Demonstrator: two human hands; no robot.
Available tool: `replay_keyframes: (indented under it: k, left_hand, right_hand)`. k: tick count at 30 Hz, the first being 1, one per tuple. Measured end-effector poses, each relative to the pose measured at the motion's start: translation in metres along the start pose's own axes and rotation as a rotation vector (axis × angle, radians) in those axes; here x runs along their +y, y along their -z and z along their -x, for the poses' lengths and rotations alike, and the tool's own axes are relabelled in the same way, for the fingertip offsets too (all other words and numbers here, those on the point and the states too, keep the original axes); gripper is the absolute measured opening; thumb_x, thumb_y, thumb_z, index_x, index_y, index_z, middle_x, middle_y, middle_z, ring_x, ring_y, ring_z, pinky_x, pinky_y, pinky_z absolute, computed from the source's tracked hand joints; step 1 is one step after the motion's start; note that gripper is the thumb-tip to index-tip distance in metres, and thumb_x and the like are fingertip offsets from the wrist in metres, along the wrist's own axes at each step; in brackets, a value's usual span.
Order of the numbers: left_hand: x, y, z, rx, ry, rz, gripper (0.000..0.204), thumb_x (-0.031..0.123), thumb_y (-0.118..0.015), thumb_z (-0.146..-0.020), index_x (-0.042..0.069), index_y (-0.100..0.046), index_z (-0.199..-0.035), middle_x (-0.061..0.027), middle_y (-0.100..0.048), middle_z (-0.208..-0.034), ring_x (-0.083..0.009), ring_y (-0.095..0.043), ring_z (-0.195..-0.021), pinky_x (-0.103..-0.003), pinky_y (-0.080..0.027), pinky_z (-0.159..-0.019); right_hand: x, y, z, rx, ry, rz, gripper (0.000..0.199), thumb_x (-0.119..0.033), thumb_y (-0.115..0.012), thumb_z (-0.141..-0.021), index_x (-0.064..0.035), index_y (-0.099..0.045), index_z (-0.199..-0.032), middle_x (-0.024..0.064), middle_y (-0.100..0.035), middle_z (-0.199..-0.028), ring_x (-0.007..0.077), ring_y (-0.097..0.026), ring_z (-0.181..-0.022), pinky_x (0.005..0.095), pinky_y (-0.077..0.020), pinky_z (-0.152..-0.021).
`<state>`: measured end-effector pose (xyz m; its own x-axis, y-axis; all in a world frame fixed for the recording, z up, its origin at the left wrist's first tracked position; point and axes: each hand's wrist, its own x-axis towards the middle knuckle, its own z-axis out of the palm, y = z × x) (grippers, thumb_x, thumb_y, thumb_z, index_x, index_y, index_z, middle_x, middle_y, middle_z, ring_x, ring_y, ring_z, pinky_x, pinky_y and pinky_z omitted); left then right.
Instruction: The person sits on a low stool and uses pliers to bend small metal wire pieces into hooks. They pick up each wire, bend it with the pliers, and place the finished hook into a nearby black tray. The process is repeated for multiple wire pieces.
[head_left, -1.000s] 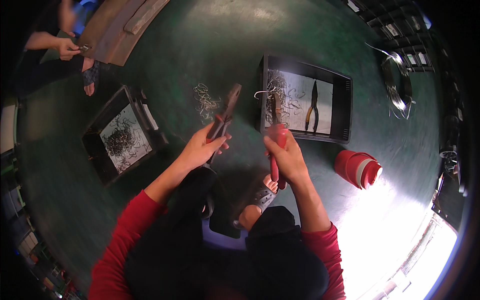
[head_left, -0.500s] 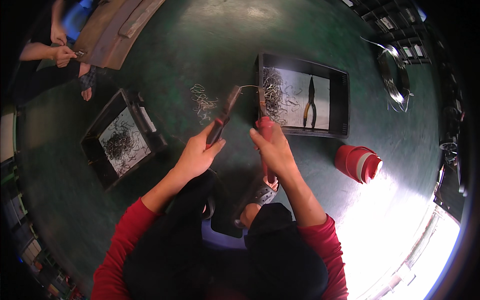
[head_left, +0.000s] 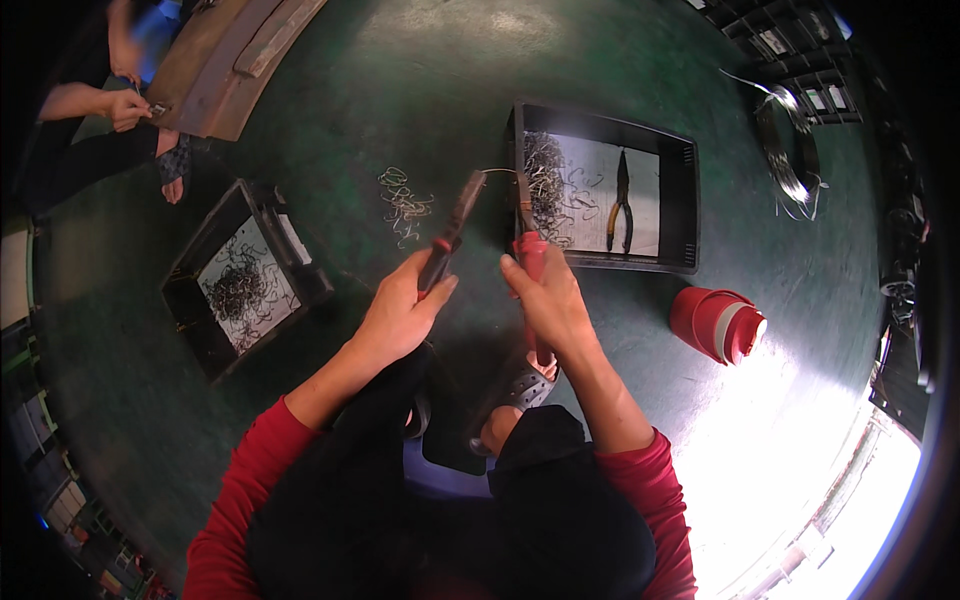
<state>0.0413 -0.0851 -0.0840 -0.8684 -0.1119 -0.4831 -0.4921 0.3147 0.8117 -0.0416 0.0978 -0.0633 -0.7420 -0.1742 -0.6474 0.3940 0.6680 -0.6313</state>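
A green floor (head_left: 420,90) fills the view, and on it, ahead of the seated person, sits a black tray (head_left: 680,190) with a heap of bent wire hooks at its left end and a pair of yellow-handled pliers (head_left: 622,205) lying on its pale bottom. A second black tray (head_left: 215,300) of wire pieces lies off to the left, and a red cup (head_left: 715,322) lies on its side to the right, well apart from both. A coil of bright wire (head_left: 785,150) rests at the far right. The left hand (head_left: 400,315) is wrapped tight around one red-and-black pliers (head_left: 452,235), and the right hand (head_left: 548,300) is closed around a red-handled tool (head_left: 528,250) just beside the near tray's left wall. A thin wire (head_left: 498,172) runs between the two tool tips. A small scatter of loose hooks (head_left: 403,205) lies on the floor to the left of the pliers.
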Motion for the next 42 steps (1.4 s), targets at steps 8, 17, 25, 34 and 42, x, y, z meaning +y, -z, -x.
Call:
replay_keyframes:
  k: [8, 17, 25, 34, 42]
  left_hand:
    - [0.004, 0.001, 0.002, -0.161, 0.144, 0.254, 0.026, 0.026, -0.056, -0.098, 0.003, -0.055, -0.11, -0.0047, -0.061, -0.084, -0.0115, -0.059, -0.074, -0.028, -0.049, -0.064]
    - [0.019, 0.009, 0.009, -0.299, 0.267, 0.602, 0.036, 0.03, -0.055, -0.098, 0.003, -0.052, -0.122, -0.0088, -0.059, -0.105, -0.016, -0.061, -0.083, -0.034, -0.055, -0.066]
    - [0.021, 0.015, 0.009, -0.374, 0.306, 0.729, 0.039, 0.032, -0.056, -0.098, 0.002, -0.053, -0.121, -0.0097, -0.059, -0.106, -0.0181, -0.063, -0.085, -0.035, -0.056, -0.066]
    - [0.021, 0.01, 0.004, -0.266, 0.214, 0.24, 0.043, 0.027, -0.058, -0.096, -0.001, -0.05, -0.128, -0.0086, -0.06, -0.104, -0.016, -0.062, -0.083, -0.03, -0.052, -0.073]
    - [-0.015, -0.019, 0.0, 0.195, -0.271, -0.089, 0.045, 0.027, -0.061, -0.093, -0.004, -0.049, -0.123, -0.0137, -0.058, -0.102, -0.0196, -0.059, -0.086, -0.032, -0.046, -0.081]
  right_hand:
    - [-0.002, -0.002, 0.004, 0.13, 0.024, 0.072, 0.051, -0.04, -0.065, -0.087, 0.0031, -0.049, -0.111, 0.0247, -0.064, -0.095, 0.0373, -0.064, -0.091, 0.043, -0.0472, -0.083]
    - [0.005, -0.003, 0.001, 0.173, 0.092, 0.104, 0.05, -0.035, -0.064, -0.089, -0.0007, -0.047, -0.121, 0.0284, -0.064, -0.102, 0.0424, -0.063, -0.097, 0.0445, -0.0476, -0.086]
    - [0.014, -0.004, -0.004, 0.239, 0.2, 0.152, 0.052, -0.029, -0.065, -0.089, 0.0022, -0.044, -0.125, 0.0301, -0.064, -0.105, 0.0443, -0.063, -0.101, 0.0455, -0.048, -0.087]
    - [0.013, -0.002, -0.004, 0.138, 0.115, 0.08, 0.048, -0.031, -0.065, -0.089, 0.0022, -0.047, -0.118, 0.0254, -0.065, -0.094, 0.0422, -0.065, -0.09, 0.0449, -0.0489, -0.081]
    - [0.03, -0.005, -0.017, -0.007, -0.008, -0.258, 0.039, -0.033, -0.063, -0.091, -0.0014, -0.055, -0.113, 0.0051, -0.059, -0.085, 0.0144, -0.058, -0.072, 0.0295, -0.0466, -0.066]
